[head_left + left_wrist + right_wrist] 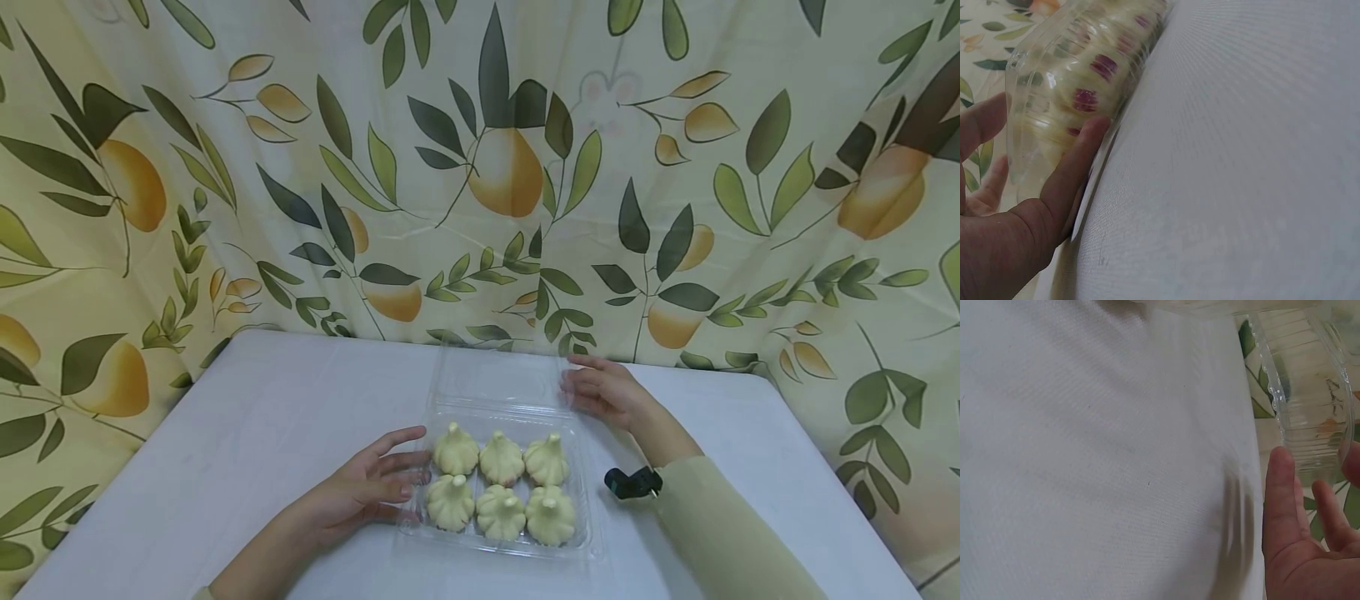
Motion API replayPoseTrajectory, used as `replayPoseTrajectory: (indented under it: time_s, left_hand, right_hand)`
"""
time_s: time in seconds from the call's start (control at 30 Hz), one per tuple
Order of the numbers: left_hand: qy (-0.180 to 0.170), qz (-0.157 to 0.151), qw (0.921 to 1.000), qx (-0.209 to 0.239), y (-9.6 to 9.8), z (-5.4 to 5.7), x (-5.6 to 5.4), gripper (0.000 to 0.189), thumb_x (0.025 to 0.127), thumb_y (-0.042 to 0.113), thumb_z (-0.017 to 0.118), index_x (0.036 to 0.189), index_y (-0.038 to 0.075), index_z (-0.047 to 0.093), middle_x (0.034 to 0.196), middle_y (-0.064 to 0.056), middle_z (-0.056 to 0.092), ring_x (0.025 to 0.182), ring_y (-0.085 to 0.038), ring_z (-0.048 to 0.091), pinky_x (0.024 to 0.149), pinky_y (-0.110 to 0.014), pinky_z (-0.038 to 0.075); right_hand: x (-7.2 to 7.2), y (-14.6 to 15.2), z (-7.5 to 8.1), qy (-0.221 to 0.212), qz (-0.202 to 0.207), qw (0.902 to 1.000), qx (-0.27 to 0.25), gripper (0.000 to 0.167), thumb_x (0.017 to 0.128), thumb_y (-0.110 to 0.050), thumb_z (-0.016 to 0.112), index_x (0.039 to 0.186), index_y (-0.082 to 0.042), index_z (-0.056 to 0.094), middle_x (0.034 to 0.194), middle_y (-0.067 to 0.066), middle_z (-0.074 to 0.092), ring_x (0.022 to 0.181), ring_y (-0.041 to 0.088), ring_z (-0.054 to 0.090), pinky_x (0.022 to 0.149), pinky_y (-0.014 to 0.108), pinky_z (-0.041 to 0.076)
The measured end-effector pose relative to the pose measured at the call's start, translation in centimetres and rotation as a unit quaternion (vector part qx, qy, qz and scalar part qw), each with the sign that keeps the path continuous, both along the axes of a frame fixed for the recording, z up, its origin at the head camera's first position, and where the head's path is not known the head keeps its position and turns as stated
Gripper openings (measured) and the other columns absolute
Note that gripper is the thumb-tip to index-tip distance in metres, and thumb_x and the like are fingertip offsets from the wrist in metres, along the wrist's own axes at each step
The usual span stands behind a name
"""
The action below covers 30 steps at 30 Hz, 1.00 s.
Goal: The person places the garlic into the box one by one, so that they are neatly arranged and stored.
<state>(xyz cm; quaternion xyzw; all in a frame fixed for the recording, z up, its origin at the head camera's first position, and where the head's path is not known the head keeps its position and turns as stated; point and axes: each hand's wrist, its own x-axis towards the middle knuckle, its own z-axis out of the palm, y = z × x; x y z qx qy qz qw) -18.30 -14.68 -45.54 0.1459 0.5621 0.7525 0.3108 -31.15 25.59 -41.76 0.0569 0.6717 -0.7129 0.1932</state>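
Note:
A clear plastic clamshell box point(588, 533) sits on the table with its lid point(498, 379) folded back. Inside lie several pale garlic-shaped pieces point(501, 458) in two rows; the left wrist view shows purple patches low on these pieces point(1104, 67). My left hand point(352, 492) touches the box's left side with spread, fairly straight fingers. Seen from the left wrist, one finger point(1079, 156) lies along the box wall. My right hand point(611, 396) is at the lid's right edge, and its extended fingers point(1282, 494) touch the clear rim.
A white cloth point(300, 392) covers the table. Behind it hangs a curtain point(420, 275) printed with fruit and leaves. A small black device point(633, 483) is at the right sleeve, right of the box.

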Motion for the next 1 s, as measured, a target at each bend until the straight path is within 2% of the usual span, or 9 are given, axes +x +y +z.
replayPoseTrajectory:
  time_s: [0.37,0.63,0.87,1.0]
  left_hand:
    - [0.001,-0.001,1.0000,-0.001,0.0,-0.1,0.0,0.079,0.094,0.001,0.061,0.159,0.015,0.018,0.160,-0.026,0.024,0.139,-0.036,0.041,0.095,-0.054,0.052]
    - [-0.001,0.000,1.0000,0.001,0.0,-0.1,0.0,0.080,0.094,0.001,0.062,0.159,0.015,0.018,0.160,-0.026,0.024,0.139,-0.037,0.040,0.095,-0.054,0.052]
    - [0.001,-0.004,1.0000,0.004,0.0,-0.2,-0.1,0.080,0.094,0.001,0.062,0.159,0.015,0.017,0.160,-0.026,0.024,0.139,-0.037,0.041,0.095,-0.054,0.052]
    - [0.004,-0.005,1.0000,0.005,-0.1,-0.3,-0.1,0.080,0.094,0.001,0.061,0.159,0.015,0.017,0.160,-0.026,0.024,0.140,-0.038,0.040,0.095,-0.055,0.052]
  right_hand:
    - [0.1,0.2,0.7,0.031,-0.002,0.9995,-0.002,0.065,0.099,-0.008,0.059,0.156,-0.002,0.026,0.131,0.010,0.060,0.105,0.012,0.066,0.092,0.028,0.055]
    - [0.5,0.0,1.1,0.081,0.002,0.9958,0.043,0.062,0.100,-0.009,0.057,0.154,-0.001,0.028,0.121,0.005,0.058,0.100,0.009,0.066,0.089,0.023,0.054]
    - [0.9,-0.1,2.1,0.112,0.007,0.9924,0.051,0.058,0.100,-0.009,0.057,0.151,-0.001,0.031,0.134,0.016,0.052,0.108,0.015,0.063,0.097,0.031,0.053]
    - [1.1,-0.1,2.5,0.115,0.006,0.9923,0.046,0.056,0.100,-0.008,0.057,0.150,-0.001,0.032,0.132,0.012,0.056,0.115,0.020,0.062,0.100,0.036,0.051]
